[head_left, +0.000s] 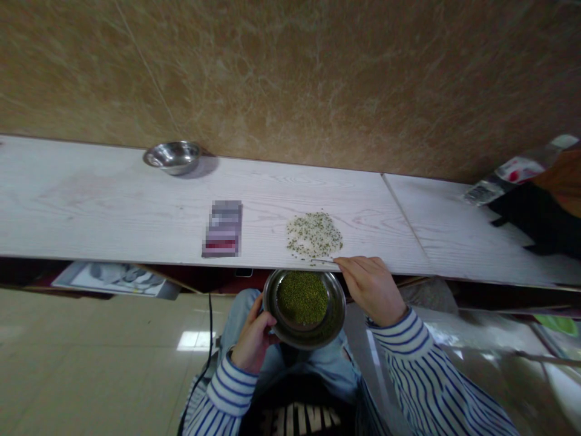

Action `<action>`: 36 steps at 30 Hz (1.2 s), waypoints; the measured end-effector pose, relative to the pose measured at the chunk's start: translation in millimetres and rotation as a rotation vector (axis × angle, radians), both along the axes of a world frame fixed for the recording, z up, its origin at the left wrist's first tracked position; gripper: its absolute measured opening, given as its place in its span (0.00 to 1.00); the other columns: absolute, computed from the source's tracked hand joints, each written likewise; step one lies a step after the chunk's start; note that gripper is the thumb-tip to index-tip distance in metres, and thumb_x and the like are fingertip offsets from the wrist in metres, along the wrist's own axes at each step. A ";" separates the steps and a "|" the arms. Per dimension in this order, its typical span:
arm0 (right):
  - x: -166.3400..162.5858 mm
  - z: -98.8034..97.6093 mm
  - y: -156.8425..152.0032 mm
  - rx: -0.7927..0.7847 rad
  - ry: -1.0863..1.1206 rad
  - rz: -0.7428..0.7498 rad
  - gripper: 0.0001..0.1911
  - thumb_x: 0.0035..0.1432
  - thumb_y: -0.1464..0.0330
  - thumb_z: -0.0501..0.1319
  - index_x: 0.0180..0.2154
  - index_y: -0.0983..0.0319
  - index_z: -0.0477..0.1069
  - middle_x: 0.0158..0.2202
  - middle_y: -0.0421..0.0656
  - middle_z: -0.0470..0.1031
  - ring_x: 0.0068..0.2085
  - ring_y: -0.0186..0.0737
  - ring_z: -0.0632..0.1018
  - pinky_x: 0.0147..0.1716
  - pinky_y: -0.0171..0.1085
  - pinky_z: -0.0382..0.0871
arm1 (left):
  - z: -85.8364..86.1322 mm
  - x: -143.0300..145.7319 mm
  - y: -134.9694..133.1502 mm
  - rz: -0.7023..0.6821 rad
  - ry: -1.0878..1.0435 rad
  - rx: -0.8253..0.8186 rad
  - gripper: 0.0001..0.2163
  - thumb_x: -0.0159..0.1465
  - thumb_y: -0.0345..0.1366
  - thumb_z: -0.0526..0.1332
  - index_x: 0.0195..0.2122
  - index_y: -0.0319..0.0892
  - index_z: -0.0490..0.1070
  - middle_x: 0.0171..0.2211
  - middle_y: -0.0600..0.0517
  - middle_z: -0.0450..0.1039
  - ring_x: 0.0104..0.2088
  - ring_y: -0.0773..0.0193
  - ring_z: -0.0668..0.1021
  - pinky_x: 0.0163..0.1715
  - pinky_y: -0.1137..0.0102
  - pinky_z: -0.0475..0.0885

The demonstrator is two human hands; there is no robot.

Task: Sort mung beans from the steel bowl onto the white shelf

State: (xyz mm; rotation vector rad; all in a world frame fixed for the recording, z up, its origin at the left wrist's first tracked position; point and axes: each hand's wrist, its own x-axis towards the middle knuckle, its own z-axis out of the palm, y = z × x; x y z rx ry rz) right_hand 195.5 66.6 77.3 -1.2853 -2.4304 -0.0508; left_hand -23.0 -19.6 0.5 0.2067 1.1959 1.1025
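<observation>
My left hand (255, 333) grips the left rim of a metal bowl (336, 327), thumb over the edge. Green beans (303, 297), probably mung beans, cover its bottom. The bowl is tilted slightly and sits just below the table's front edge, above my lap. My right hand (370, 284) rests at that edge, closed on a thin metal tool (321, 261) whose exact kind I cannot make out. Its tip lies at the near side of a flat pile of white grains mixed with green beans (315, 235), spread on the tabletop.
A second metal bowl (172, 158) stands at the back left by the wall. A phone-like flat object (223, 229), blurred out, lies left of the pile. To the right are a plastic bottle (517, 172) and a black cloth item (544, 212). Open shelves run beneath the white tabletop (91, 206).
</observation>
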 end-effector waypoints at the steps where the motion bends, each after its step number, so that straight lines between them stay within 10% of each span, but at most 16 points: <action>1: 0.1 -0.3 0.4 0.002 0.002 -0.002 0.11 0.62 0.72 0.53 0.43 0.62 0.70 0.37 0.44 0.77 0.39 0.37 0.75 0.38 0.38 0.58 | -0.4 -0.2 -0.4 -0.001 -0.002 0.002 0.28 0.47 0.27 0.56 0.51 0.49 0.64 0.31 0.54 0.71 0.28 0.63 0.71 0.24 0.67 0.70; 36: 7.7 -2.7 -9.5 -0.028 -0.038 -0.068 0.11 0.62 0.72 0.52 0.44 0.63 0.70 0.37 0.44 0.77 0.39 0.38 0.75 0.39 0.38 0.58 | 4.7 15.9 -1.4 0.014 -0.055 0.009 0.29 0.46 0.27 0.57 0.52 0.48 0.62 0.29 0.55 0.70 0.27 0.65 0.71 0.24 0.69 0.68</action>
